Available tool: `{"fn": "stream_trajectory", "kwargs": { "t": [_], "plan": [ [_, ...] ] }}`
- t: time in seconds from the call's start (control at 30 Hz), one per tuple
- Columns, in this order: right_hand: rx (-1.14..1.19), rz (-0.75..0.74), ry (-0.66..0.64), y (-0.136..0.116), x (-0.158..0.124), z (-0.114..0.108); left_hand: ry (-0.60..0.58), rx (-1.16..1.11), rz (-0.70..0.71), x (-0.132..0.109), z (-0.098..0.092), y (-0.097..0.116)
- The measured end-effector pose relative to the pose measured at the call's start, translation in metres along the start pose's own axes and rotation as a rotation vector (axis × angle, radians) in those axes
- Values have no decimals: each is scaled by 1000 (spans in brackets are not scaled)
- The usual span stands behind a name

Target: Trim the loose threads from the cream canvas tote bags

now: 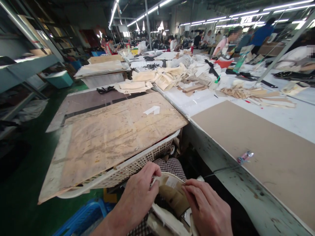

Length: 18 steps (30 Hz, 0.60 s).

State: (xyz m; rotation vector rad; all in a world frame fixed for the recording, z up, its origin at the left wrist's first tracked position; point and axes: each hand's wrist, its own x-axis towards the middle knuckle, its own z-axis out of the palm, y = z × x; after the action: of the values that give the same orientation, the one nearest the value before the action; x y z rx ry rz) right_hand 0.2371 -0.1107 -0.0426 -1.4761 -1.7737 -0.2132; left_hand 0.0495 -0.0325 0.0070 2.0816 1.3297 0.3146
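Left hand (137,200): fingers curled nearly closed, thumb & forefinger pinching the pale top rim of a tan piece (173,195). Right hand (206,209) pinches the opposite side, fingertips close together, other fingers loosely bent. The piece sits btw the two sets of fingertips, low over the lap, just this side of a checked cloth (172,165). More pale material lies below the fingers; can't tell what it is.

Risks, as a judgement: both grips are tip-only pinches on a thin curved edge, so a tug from either side could slip it free. It would likely drop down past the knees, toward the blue crate (81,213) left of the left fingers. An uneven pull could crease or tear the rim. Just beyond the left knuckles a white basket (147,159) carries an overhanging board (110,137); a hand lifted carelessly could knock it & shift the board. The cardboard sheet (258,144) lies well off to the right of the right fingers, no threat.
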Motion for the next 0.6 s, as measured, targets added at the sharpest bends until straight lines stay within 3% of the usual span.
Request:
{"fn": "stream_trajectory", "kwargs": {
  "t": [0.27,0.6],
  "plan": [
    [-28,66,-121,8,-7,-1,-5,-27,-18,3,-1,1],
    [301,134,-196,6,3,-2,9,-27,-37,12,2,0]
  ]
}}
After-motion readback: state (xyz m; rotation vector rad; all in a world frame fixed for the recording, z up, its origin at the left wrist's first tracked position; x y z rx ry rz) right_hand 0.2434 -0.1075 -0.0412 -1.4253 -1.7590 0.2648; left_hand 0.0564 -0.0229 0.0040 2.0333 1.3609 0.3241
